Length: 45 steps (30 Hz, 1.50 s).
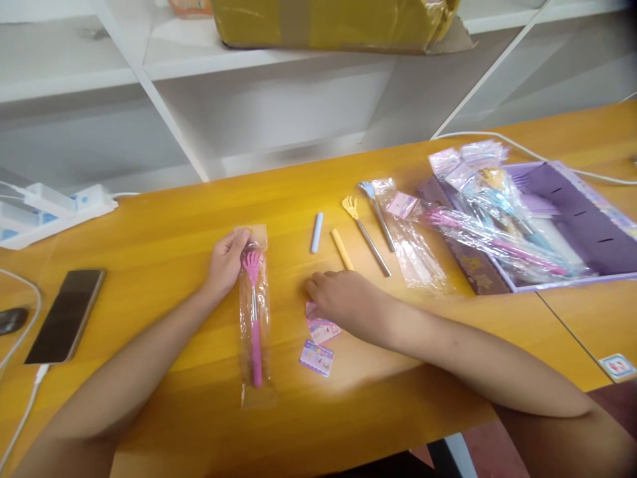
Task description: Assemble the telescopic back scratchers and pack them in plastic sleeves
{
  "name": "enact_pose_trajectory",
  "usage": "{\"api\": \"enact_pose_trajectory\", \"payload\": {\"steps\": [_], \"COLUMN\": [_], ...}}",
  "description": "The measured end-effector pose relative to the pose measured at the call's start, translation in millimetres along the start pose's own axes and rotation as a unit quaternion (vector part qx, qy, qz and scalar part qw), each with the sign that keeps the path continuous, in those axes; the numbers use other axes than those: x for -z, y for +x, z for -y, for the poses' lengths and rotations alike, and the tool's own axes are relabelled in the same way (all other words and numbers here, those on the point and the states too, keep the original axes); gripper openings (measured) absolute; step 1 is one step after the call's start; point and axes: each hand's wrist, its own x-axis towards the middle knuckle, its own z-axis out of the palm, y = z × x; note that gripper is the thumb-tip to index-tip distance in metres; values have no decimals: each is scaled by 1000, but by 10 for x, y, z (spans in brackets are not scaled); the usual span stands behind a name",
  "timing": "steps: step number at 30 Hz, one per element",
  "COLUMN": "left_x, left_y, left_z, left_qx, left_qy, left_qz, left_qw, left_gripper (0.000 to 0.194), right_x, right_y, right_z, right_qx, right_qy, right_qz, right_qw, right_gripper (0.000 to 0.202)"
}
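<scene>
My left hand (227, 261) pinches the top end of a clear plastic bag (263, 312). Inside the bag lies a back scratcher (255, 332) with a pink hand-shaped head, a metal shaft and a pink handle. To its right, my right hand (343, 302) is closed with bent fingers at a pink printed card (323, 330); its fingertips are partly hidden. Just below lies a second small printed card (317, 358). Beyond my right hand are a yellow handle tube (342, 249), a blue handle tube (317, 232), a yellow back scratcher (365, 232) and a blue back scratcher (378, 216).
Clear empty bags (418, 259) lie beside a purple box (607, 262) holding several bagged back scratchers. At the left are a phone (66, 315) on a cable, a mouse (12, 320) and a power strip (60, 216). A taped carton (328, 23) sits on the white shelf (189, 66).
</scene>
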Motion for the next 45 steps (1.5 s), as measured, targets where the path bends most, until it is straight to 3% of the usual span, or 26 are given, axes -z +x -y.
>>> {"api": "enact_pose_trajectory", "payload": {"steps": [4, 11, 15, 18, 21, 26, 31, 33, 35, 38, 42, 45], "left_x": [-41, -84, -63, -56, -53, -44, -45, -49, -55, -73, -109, -122], "left_y": [-24, -38, -48, -56, -64, -77, -90, -97, -107, -137, -188, -200], "left_z": [-94, -130, -81, -85, -122, -163, -174, -188, -204, -215, -208, -202], "left_qx": [-20, -28, -6, -3, -18, -30, -27, -22, -17, -10, 2, -5], "left_qy": [-3, 46, 39, 50, 72, 100, 102, 101, 99, 88, 47, 34], "left_qz": [32, 60, 64, 67, 73, 84, 102, 107, 111, 129, 172, 205], "left_qw": [999, 997, 997, 997, 995, 991, 989, 989, 989, 988, 984, 978], "left_gripper": [34, 26, 33, 40, 42, 45, 45, 47, 49, 50, 45, 45], "right_x": [44, -69, -13, 36, 28, -14, 28, -23, -146, -391, -588, -623], "right_y": [-10, 7, 58, 88, 115, 137, 175, 249, 360, 531, 614, 597], "right_z": [-3, -108, -232, -272, -265, -262, -299, -283, -243, -175, -141, -178], "right_qx": [28, 56, 84, 67, 80, 112, 163, 161, 144, 158, 158, 115], "right_qy": [18, 78, 146, 182, 183, 175, 318, 393, 425, 335, 156, 142], "right_qz": [29, -3, 20, 15, -13, -25, -5, -66, -194, -347, -399, -430], "right_qw": [999, 995, 986, 981, 980, 978, 934, 903, 872, 861, 889, 884], "right_gripper": [54, 41, 29, 31, 35, 25, 25, 22, 16, 9, 15, 15]}}
